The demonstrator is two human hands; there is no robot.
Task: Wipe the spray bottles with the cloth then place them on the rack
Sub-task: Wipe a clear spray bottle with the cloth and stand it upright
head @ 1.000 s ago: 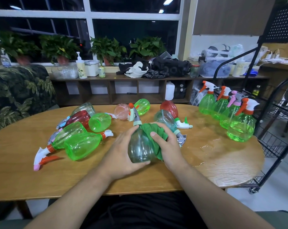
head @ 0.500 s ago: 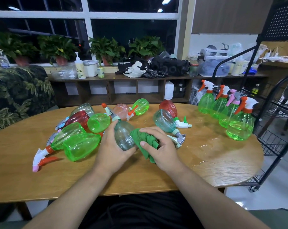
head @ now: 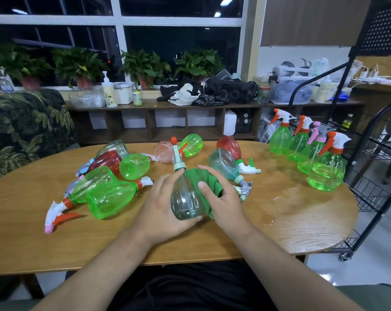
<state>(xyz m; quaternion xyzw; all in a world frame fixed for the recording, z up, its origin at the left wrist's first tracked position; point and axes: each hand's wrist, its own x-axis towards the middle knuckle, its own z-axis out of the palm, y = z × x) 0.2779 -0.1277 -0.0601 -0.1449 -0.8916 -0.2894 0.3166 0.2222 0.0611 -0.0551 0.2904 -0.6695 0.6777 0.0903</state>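
Wooden oval tabletop (head: 302, 221): over it the left hand (head: 161, 209) wraps its fingers round the smoky clear plastic spray bottle (head: 185, 200), and the right hand (head: 226, 203) pinches the bunched green cloth (head: 203, 178) onto its shoulder. Best to turn the bottle under the cloth, reaching neck and base. Its far side is hidden, and the black wire rack (head: 374, 176) is cut off at the right.

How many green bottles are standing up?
4. They stand in a row at the right end of the table beside the rack: farthest bottle, second bottle, pink-trigger bottle, nearest bottle. None looks hidden.
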